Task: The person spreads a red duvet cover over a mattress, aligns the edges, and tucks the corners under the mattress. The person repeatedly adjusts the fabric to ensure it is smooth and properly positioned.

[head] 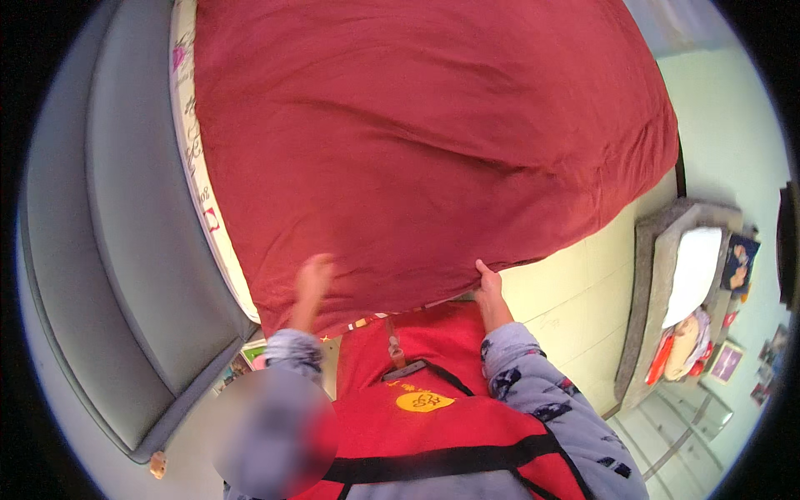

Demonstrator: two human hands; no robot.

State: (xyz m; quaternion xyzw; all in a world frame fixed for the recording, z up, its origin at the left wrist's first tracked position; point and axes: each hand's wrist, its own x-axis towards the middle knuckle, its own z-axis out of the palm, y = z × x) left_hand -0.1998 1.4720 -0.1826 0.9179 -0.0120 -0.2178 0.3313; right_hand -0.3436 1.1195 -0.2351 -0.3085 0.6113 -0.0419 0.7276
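A wide dark red bed sheet (pixel 406 162) covers a mattress and has long wrinkles across its middle. Over its near left part is my left hand (pixel 312 281), blurred, so its fingers and any hold on the cloth are unclear. My right hand (pixel 492 297) grips the sheet's near edge, thumb on top and the other fingers hidden. Along the left, the pale mattress side (pixel 195 144) with printed letters and pink figures shows beside the sheet. Just below the sheet's near edge is my red apron (pixel 431 337), which has black trim and a yellow emblem.
A grey padded headboard (pixel 134 187) borders the bed on the left. Pale floor tiles (pixel 562 306) lie to the right. Farther right stands grey-edged furniture (pixel 647 262) with a white top, near piled cloths (pixel 684 344). A small brown object (pixel 158 465) sits at lower left.
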